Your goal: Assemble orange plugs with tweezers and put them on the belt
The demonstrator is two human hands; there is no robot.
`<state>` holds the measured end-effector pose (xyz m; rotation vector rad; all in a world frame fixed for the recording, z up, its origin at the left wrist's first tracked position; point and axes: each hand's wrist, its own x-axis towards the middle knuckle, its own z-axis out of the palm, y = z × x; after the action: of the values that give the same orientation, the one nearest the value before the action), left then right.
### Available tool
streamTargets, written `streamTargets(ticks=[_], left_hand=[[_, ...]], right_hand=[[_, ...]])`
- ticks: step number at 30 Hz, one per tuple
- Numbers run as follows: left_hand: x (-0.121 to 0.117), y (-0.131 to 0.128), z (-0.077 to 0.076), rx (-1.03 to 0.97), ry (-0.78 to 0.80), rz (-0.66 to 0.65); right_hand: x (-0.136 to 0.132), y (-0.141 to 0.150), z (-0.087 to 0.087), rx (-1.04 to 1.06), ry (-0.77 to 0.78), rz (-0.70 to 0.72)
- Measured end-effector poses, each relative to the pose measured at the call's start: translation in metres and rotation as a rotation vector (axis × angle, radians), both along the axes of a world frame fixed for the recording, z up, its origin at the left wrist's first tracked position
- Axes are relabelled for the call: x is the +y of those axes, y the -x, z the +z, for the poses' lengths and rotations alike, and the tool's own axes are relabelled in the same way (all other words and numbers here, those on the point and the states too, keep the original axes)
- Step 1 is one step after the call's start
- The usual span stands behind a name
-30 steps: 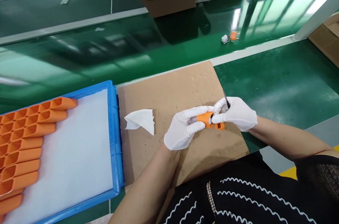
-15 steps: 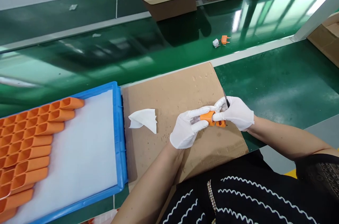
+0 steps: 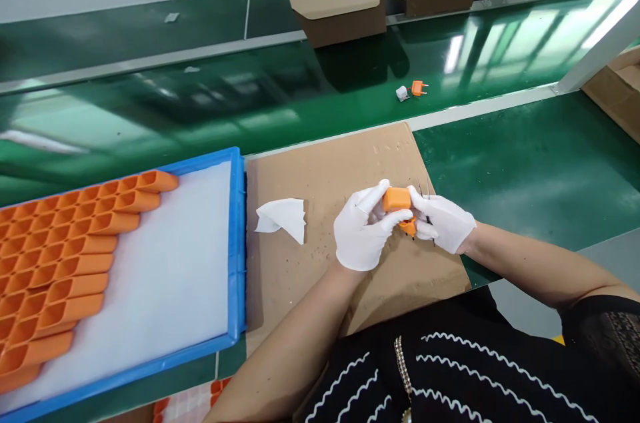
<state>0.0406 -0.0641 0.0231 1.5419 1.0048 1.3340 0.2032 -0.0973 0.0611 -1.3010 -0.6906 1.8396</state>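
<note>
In white gloves, both my hands meet over the cardboard sheet. My left hand is closed around an orange plastic housing, its smooth side facing up. Just below the housing hangs a smaller orange plug piece with dark pin tips; whether the two are joined is hidden by my fingers. My right hand is closed on thin metal tweezers, whose prongs point away from me, while its fingertips touch the right side of the housing.
A white cloth scrap lies on the cardboard sheet. Left of it, a blue tray holds rows of hollow orange housings. Beyond are an orange plug with a white part and cartons, one holding white pieces.
The orange housing has turned so its smooth side faces up, with the plug piece now below it. The tweezers' prongs show more clearly. The whole view has shifted slightly.
</note>
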Motion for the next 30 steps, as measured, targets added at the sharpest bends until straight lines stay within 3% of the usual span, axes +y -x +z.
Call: streamTargets(ticks=[3,6,14,16,19,21,24,26,28,30], left_hand=[[-0.005,0.005,0.003,0.142,-0.204,-0.018],[-0.009,0.008,0.008,0.234,-0.304,-0.034],[-0.011,0.006,0.014,0.341,-0.518,0.036],[-0.011,0.004,0.015,0.378,-0.476,0.056],[-0.009,0.002,0.014,0.457,-0.403,0.057],[-0.007,0.003,0.012,0.489,-0.384,0.032],[-0.003,0.004,0.005,0.472,-0.266,-0.065],[-0.001,0.004,0.000,0.373,-0.050,-0.156],[0.000,0.003,-0.003,0.212,0.180,-0.244],[0.002,0.001,-0.005,0.067,0.307,-0.304]], right_hand=[[-0.001,0.002,0.000,0.082,0.015,0.105],[0.002,0.004,-0.004,0.124,0.046,0.171],[0.004,0.006,-0.010,0.056,0.014,0.188],[0.003,0.005,-0.011,-0.018,-0.050,0.111],[0.001,0.002,-0.011,-0.177,-0.190,-0.114],[-0.001,0.000,-0.009,-0.335,-0.337,-0.225],[-0.006,-0.005,-0.004,-0.648,-0.702,-0.118],[-0.007,-0.008,0.001,-0.728,-0.868,0.010],[-0.007,-0.012,0.005,-0.645,-0.854,-0.032],[-0.005,-0.014,0.008,-0.562,-0.766,-0.206]])
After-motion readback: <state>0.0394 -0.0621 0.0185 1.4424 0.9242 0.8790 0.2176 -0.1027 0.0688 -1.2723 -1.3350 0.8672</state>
